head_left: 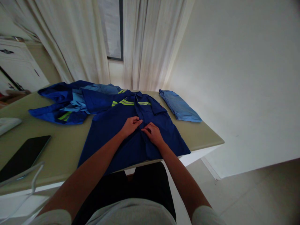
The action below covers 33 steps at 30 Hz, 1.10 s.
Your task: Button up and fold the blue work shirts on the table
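Note:
A dark blue work shirt (107, 134) with yellow-green reflective stripes lies front up on the table, its collar pointing away from me and its hem at the near edge. My left hand (131, 125) is closed at the shirt's front placket, fingertips pinched on the cloth. Just to the right, my right hand (152, 132) pinches the other side of the same placket, thumb and fingers close together. The small part between the fingertips is too small to make out.
Crumpled blue clothes (63, 100) lie at the table's left. Folded light blue trousers or similar cloth (180, 106) sit at the right. A dark tablet (25, 156) and a white cable (35, 178) are near left. The table (203, 137) ends beside a wall.

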Each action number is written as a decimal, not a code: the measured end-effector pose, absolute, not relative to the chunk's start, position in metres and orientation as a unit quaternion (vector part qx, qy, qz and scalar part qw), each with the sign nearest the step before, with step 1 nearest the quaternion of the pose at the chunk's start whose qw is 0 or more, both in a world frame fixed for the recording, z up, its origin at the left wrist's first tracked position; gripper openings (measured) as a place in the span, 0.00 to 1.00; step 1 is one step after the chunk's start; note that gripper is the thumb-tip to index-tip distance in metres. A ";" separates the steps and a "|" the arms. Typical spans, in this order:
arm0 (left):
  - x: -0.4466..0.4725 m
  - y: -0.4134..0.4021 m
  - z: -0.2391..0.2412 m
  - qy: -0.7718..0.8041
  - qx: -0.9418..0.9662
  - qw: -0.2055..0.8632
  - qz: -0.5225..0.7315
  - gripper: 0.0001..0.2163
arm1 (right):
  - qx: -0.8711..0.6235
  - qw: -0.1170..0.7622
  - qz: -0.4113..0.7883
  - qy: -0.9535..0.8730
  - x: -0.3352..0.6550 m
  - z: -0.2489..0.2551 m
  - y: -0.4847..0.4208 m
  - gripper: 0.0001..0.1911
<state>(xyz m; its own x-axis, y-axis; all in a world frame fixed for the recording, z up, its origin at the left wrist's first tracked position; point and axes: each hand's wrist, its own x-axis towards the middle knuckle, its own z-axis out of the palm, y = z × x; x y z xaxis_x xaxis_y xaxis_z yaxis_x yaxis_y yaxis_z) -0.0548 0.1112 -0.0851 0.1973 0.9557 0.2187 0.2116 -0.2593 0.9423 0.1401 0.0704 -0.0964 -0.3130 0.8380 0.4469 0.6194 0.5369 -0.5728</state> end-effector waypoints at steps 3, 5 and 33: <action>-0.056 0.111 -0.086 0.451 0.646 0.425 0.446 0.20 | -0.460 0.372 0.154 -0.791 0.140 -0.096 0.071 0.18; -0.056 0.111 -0.087 0.454 0.642 0.428 0.446 0.21 | -0.464 0.381 0.173 -0.781 0.140 -0.096 0.072 0.17; -0.060 0.113 -0.089 0.466 0.765 0.288 0.339 0.20 | -0.442 0.371 0.236 -0.782 0.140 -0.103 0.077 0.14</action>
<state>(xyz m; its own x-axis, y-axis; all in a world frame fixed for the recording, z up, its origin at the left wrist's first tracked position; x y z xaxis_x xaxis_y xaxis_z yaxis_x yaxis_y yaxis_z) -0.0604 0.1133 -0.0889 0.3354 0.9083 0.2500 0.5183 -0.3995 0.7561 0.1399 0.0771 -0.1034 -0.3336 0.8662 0.3720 0.5158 0.4980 -0.6971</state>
